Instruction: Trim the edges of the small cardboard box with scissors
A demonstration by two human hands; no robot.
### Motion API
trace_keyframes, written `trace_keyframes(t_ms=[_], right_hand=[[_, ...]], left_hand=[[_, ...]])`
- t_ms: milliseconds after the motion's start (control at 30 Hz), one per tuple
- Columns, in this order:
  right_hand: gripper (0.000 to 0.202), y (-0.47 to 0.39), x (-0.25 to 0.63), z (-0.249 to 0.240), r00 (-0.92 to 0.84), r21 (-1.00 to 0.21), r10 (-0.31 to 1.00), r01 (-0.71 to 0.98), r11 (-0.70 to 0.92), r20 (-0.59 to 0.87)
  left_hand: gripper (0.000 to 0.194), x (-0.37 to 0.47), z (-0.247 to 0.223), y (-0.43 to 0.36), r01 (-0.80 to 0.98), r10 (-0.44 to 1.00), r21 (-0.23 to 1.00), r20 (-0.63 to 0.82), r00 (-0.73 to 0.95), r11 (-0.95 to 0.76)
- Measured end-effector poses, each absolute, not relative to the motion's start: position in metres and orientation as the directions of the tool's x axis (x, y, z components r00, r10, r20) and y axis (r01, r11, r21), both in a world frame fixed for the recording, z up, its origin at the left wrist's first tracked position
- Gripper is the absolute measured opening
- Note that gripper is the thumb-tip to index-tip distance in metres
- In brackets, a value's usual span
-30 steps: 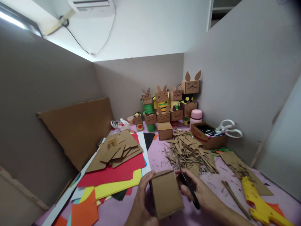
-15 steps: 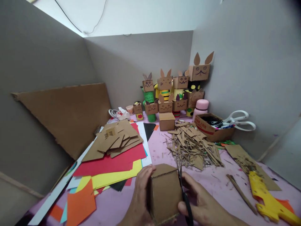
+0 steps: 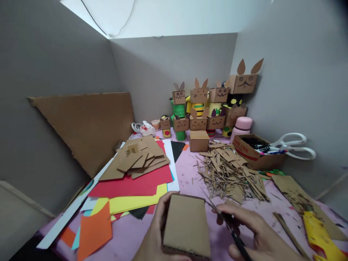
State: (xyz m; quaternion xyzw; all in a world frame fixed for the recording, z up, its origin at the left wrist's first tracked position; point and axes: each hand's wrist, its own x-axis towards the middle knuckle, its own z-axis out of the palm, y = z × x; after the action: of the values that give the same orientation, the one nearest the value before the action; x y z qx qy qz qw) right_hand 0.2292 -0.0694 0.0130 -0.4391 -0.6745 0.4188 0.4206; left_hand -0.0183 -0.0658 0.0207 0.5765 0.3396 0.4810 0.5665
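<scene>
Low in the centre, a small brown cardboard box (image 3: 187,224) is gripped by my left hand (image 3: 156,230), whose fingers wrap round its left side and lower edge. To its right, my right hand (image 3: 251,226) holds scissors with dark handles (image 3: 230,224). Their narrow blades point up and left, with the tips beside the box's upper right corner. I cannot make out whether the blades touch the cardboard. The box's underside is hidden.
Cardboard sheets (image 3: 136,159) lie on coloured paper (image 3: 133,185) at left. Cardboard scraps (image 3: 230,174) are heaped right of centre. Cardboard animal figures (image 3: 198,123) stand behind a small box (image 3: 199,141). A yellow glue gun (image 3: 322,235) and a carton with white-handled scissors (image 3: 252,159) are at right.
The box has turned and tilted, showing a plain face. My right hand has moved right, off the box, with the scissors now slanting. The whole view has shifted a little.
</scene>
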Motion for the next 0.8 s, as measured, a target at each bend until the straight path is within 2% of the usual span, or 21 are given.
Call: trace_keyframes(t_ms=[67, 133, 200, 367, 467, 600, 667, 800], right_hand=[[0.051, -0.070, 0.229, 0.005, -0.255, -0.960, 0.951, 0.172, 0.220, 0.172], [0.059, -0.071, 0.228, -0.009, -0.236, -0.980, 0.960, 0.091, 0.176, 0.150], [0.070, -0.073, 0.223, -0.022, -0.271, -0.986, 0.955, 0.082, 0.145, 0.118], [0.078, -0.077, 0.209, -0.035, -0.314, -0.995, 0.948, 0.065, 0.075, 0.051], [0.075, -0.077, 0.206, -0.033, -0.334, -0.987, 0.938, 0.092, 0.133, 0.095], [0.079, -0.079, 0.215, -0.014, -0.370, -0.937, 0.911, 0.216, 0.276, 0.183], [0.076, -0.082, 0.222, 0.000, -0.320, -0.921, 0.932, 0.285, 0.266, 0.170], [0.047, -0.082, 0.234, 0.022, -0.291, -0.873, 0.949, 0.422, 0.243, 0.123]], left_hand=[[0.090, -0.017, 0.023, -0.065, -0.214, 0.924, 0.977, 0.084, 0.373, -0.002], [0.089, -0.016, 0.022, -0.064, -0.215, 0.909, 0.975, 0.046, 0.414, 0.049], [0.089, -0.012, 0.019, -0.064, -0.211, 0.902, 0.975, 0.031, 0.431, 0.067], [0.088, 0.001, 0.004, -0.074, -0.225, 0.944, 0.973, 0.028, 0.329, 0.050], [0.089, 0.004, -0.001, -0.077, -0.224, 0.954, 0.974, 0.053, 0.297, 0.016], [0.101, -0.004, 0.007, -0.075, -0.179, 0.880, 0.983, 0.048, 0.472, 0.043], [0.102, -0.010, 0.013, -0.071, -0.217, 0.842, 0.975, 0.075, 0.535, 0.052], [0.097, -0.018, 0.021, -0.064, -0.235, 0.839, 0.967, 0.048, 0.541, 0.096]])
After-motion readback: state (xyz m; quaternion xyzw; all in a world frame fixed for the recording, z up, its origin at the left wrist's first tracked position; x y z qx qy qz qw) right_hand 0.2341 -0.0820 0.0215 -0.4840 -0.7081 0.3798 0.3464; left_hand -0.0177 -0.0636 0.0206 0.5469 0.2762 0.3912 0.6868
